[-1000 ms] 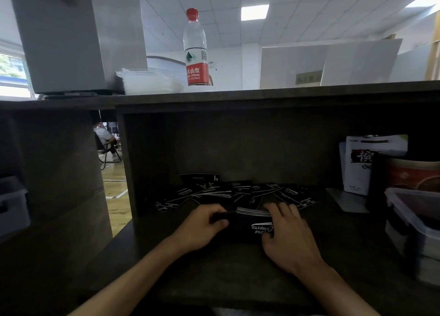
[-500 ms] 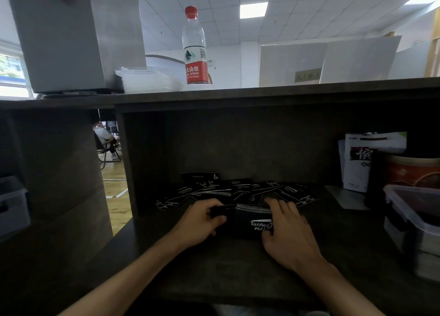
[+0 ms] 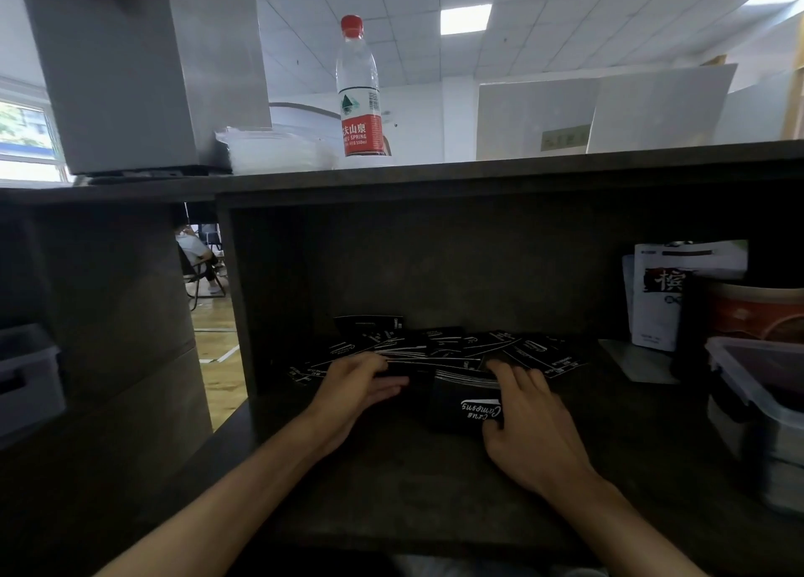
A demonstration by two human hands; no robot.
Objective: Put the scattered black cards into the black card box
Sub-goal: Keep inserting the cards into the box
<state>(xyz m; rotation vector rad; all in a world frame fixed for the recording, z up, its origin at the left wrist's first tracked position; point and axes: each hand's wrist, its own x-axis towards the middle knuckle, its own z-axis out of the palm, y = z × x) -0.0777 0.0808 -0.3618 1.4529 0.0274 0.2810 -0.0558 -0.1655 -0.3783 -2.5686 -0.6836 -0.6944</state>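
Right hand (image 3: 528, 424) grips the black card box (image 3: 463, 407); left hand (image 3: 354, 387) apparently pinches black cards (image 3: 439, 348), fingers curled, on the tabletop (image 3: 391, 489).

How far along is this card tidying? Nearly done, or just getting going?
Partway, at best. A stack of white card edges shows in the black card box, steadied by the right hand. The left hand grips some cards beside it. Many scattered black cards still lie behind, to be gathered.

A clear plastic water bottle with a red cap and red label (image 3: 359, 93) stands upright on the dark wooden upper shelf (image 3: 522, 165), beside a stack of translucent plastic containers (image 3: 278, 150) and a grey box (image 3: 130, 67). In the compartment below, at right, a white printed pouch (image 3: 665, 293) stands behind a red-brown round tin (image 3: 757, 313) and a clear lidded plastic tub (image 3: 757, 385).
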